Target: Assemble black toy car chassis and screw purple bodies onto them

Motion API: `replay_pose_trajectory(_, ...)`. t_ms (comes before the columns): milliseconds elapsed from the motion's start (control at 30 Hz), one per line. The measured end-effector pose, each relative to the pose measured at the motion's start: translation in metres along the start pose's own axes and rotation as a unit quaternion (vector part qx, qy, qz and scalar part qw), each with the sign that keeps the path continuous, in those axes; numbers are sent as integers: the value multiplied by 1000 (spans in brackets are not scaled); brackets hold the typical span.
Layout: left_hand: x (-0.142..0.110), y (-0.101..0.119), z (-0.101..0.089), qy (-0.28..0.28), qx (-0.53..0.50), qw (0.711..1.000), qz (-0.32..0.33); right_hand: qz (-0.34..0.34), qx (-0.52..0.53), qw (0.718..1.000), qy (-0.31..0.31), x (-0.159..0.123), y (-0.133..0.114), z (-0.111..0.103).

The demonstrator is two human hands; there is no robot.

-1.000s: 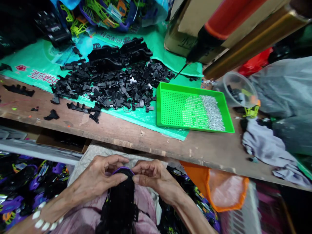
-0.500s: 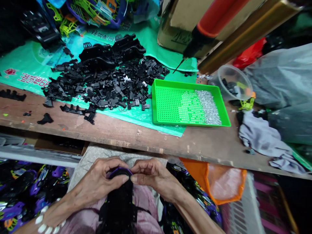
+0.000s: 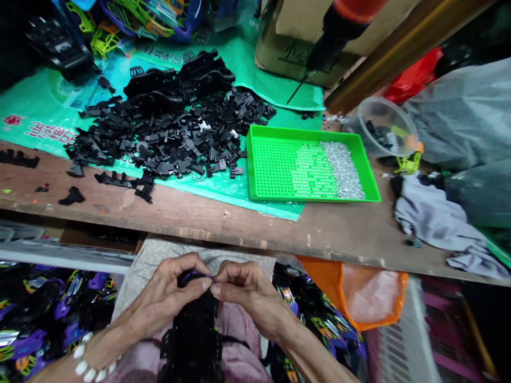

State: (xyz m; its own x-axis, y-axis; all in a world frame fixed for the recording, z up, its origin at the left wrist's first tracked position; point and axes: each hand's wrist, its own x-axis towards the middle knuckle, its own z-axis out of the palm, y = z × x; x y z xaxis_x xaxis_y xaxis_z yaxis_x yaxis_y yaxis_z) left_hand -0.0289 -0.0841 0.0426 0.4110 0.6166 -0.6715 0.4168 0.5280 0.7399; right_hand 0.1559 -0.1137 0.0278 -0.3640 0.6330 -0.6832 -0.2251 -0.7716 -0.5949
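Note:
A long black plastic toy car chassis [image 3: 191, 330] lies over my lap, with a purple curved edge at its far end. My left hand [image 3: 175, 290] grips that far end, thumb on top and fingers round the side. Opposite it, my right hand [image 3: 245, 292] pinches the same end at its right corner, the two thumb tips almost meeting. Whatever small part may sit between the fingertips is hidden. Beyond the hands, on the bench, are a heap of small black plastic parts [image 3: 187, 138] and a green tray [image 3: 271, 199] with silver screws [image 3: 343, 170] at its right side.
An electric screwdriver [image 3: 319, 53] hangs over the bench, its bit above the tray's back. Black chassis pieces [image 3: 179, 80] lie behind the heap. To the right are a clear tub [image 3: 411, 127] and a grey cloth [image 3: 431, 213]. Crates of purple-and-black parts [image 3: 75, 319] flank my lap.
Both hands still grip the chassis end, with the fingers shifted slightly. The view has moved a little, and the hanging screwdriver appears higher in it.

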Motion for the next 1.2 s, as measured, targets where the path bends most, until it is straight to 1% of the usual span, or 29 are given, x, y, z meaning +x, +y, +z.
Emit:
replay_pose_trajectory(100, 1, -1, 2, -6, -4, 1000, 6, -21, -37, 999, 20, -3, -2, 2)
replay_pose_trajectory(200, 2, 0, 1, -10, 3, 1000, 8, -34, -68, 997, 19, -4, -3, 2)
replay_pose_trajectory(300, 3, 2, 0, 9, 21, 1000, 10, -62, -58, 996, 3, -5, -2, -2)
replay_pose_trajectory(400, 3, 2, -3, 17, 19, 1000, -13, -75, -42, 996, -17, -9, 2, -5)
replay_pose_trajectory(500, 1, 2, -5, 24, 2, 1000, -14, -86, -61, 994, -35, -15, 7, -5)
replay_pose_trajectory(567, -1, 3, -6, 29, -4, 1000, -9, -79, -59, 994, -44, -20, 9, -2)
replay_pose_trajectory(733, -5, 3, -6, 31, -14, 999, -2, -19, -32, 998, -53, -28, 12, 7)
replay_pose_trajectory(767, -5, 2, -7, 31, -20, 999, 2, -13, -34, 998, -57, -28, 12, 9)
replay_pose_trajectory(833, -3, 1, -9, 28, -36, 999, 15, -20, -33, 998, -50, -27, 11, 10)
replay_pose_trajectory(933, -1, 3, -16, 22, -68, 996, 45, -65, -31, 997, -11, -25, 9, 10)
replay_pose_trajectory(1000, -2, 7, -21, 20, -72, 995, 66, -82, -36, 996, 3, -24, 6, 9)
replay_pose_trajectory(1100, -7, 14, -28, 32, -43, 994, 94, -84, -51, 995, 7, -22, -1, 10)
replay_pose_trajectory(1200, -10, 21, -32, 56, -38, 990, 126, -114, -61, 992, -7, -19, -11, 12)
